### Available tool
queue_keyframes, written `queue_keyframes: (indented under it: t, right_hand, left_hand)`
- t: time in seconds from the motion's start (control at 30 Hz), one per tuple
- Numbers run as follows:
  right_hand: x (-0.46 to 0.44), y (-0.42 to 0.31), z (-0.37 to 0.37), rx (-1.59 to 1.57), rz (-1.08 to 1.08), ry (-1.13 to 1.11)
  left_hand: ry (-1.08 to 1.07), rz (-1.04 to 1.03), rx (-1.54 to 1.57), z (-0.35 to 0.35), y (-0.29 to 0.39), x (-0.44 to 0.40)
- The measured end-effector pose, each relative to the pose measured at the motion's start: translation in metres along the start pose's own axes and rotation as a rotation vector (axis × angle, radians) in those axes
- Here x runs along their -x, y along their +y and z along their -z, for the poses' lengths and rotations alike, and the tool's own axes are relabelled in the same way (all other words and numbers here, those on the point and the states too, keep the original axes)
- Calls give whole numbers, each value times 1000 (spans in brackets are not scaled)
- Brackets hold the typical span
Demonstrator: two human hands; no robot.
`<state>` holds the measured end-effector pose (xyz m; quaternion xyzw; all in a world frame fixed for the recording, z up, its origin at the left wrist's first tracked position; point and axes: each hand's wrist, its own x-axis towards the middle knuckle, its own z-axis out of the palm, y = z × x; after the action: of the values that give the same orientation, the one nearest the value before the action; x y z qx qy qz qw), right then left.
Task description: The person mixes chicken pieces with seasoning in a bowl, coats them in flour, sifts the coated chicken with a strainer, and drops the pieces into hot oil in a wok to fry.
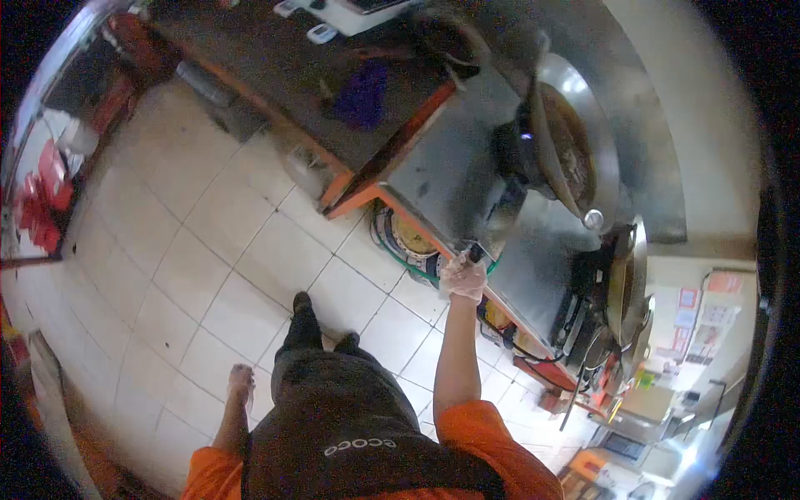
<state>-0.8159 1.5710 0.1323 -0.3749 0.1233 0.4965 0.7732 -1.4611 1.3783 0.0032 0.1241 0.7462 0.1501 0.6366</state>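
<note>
A person's own view, looking down in a kitchen: the right hand (464,279), in a clear glove, reaches out to the front edge of a steel counter (533,271). Its fingers are curled around a dark handle (476,252), which pokes out past them over that edge; what the handle belongs to is too blurred to tell. The left hand (241,380) hangs low beside the body, over the pale tiled floor (242,312), well apart from the counter; its fingers are too small and blurred to tell whether they are loose or clenched. The person wears an orange shirt (492,429) and a dark apron (333,408).

Beyond the right hand, a big wok (567,150) sits at the back of the counter, with dark contents. A second pan (627,283) stands farther to the right. Under the counter, near the gloved hand, are round dishes (412,238) and a green hose (419,272). To the upper left, a purple cloth (362,94) lies on a dark surface (250,37)
</note>
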Motion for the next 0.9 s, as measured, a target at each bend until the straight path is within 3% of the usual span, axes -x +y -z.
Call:
queue_keyframes:
  t: [0.03, 0.07, 0.17, 0.2, 0.3, 0.33, 0.37, 0.43, 0.47, 0.5, 0.57, 0.6, 0.63, 0.7, 0.8, 0.9]
  right_hand:
    - [8, -1, -3, 50, 5, -14]
    - [22, -4, -7, 43, -151, -219]
    - [56, -11, 12, 66, -50, -356]
    - [67, -12, 31, -43, 16, -87]
    - [110, -43, 103, 3, 81, 70]
    - [134, -56, 127, -36, 67, 26]
    - [165, -71, 151, -76, 62, -15]
    - [225, -99, 210, -116, 126, 21]
    - [253, -110, 247, -124, 186, 101]
    - [282, -119, 284, -138, 244, 186]
    - [347, -137, 340, -224, 346, 383]
    - [379, -145, 377, -421, 364, 237]
    - [419, -151, 407, -322, 379, 462]
    - [472, -159, 471, -461, 553, 476]
    - [536, -170, 570, -609, 684, 685]
    - [599, -211, 628, -652, 740, 452]
  left_hand:
    - [-29, 49, 33, 1, 1, -7]
    - [-29, 37, -32, -1, 6, -6]
    - [-69, -37, -79, -2, 10, -11]
    - [-90, -66, -71, -4, 13, -12]
    - [-185, -91, 33, -22, 27, -8]
    - [-68, -47, -242, -41, 33, -19]
    - [-260, -174, -145, -39, 35, -16]
    - [-241, -118, -360, -72, 45, -26]
    - [-405, 161, -49, -58, 35, -80]
    - [-544, -7, -53, -86, 41, -50]
    - [-464, -80, -964, -136, 41, -95]
    - [-495, 27, -841, -157, 47, -90]
    - [-467, 5, -820, -180, 39, -76]
    - [-428, -71, -862, -238, 18, -39]
    - [-431, -168, -961, -331, -24, 12]
    - [-458, -234, -1064, -416, -78, 58]
